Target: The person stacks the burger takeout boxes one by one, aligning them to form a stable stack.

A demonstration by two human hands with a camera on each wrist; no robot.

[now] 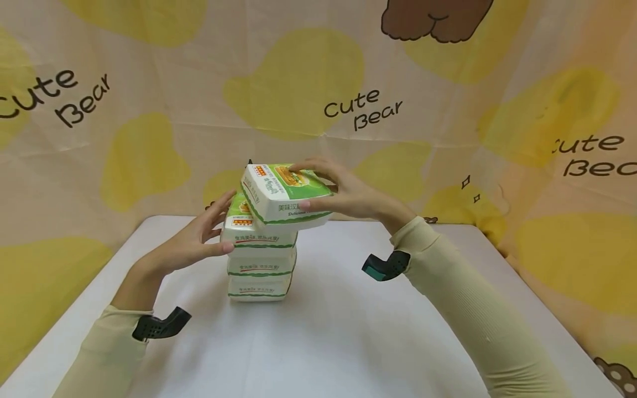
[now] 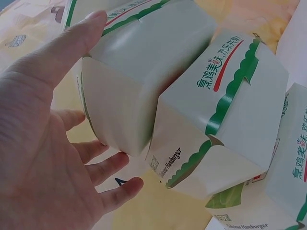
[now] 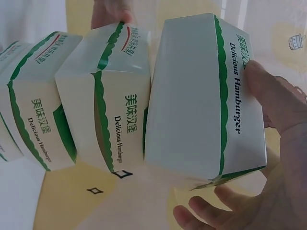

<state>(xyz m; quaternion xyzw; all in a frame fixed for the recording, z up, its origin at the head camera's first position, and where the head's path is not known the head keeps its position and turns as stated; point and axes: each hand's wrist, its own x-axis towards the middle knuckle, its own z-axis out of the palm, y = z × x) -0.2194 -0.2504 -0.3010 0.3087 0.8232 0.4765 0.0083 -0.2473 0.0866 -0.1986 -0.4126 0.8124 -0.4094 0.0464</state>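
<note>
My right hand [image 1: 343, 190] grips a white and green hamburger box [image 1: 293, 207], thumb on its front side and fingers over the top. The box sits tilted and skewed over the right part of a stack of similar boxes [image 1: 261, 265]. In the right wrist view, the gripped box [image 3: 192, 96] is right against the uppermost stacked box [image 3: 115, 81]. My left hand [image 1: 191, 240] is at the stack's left, its thumb tip at the front of the uppermost stacked box [image 2: 139, 72]. The left fingers [image 2: 108, 167] spread loosely beside that box.
A white table [image 1: 348, 331] carries the stack near its middle. Behind it hangs a cloth backdrop [image 1: 278, 83] with yellow patches and "Cute Bear" lettering. Dark wrist devices [image 1: 161, 324] are worn at both sleeves.
</note>
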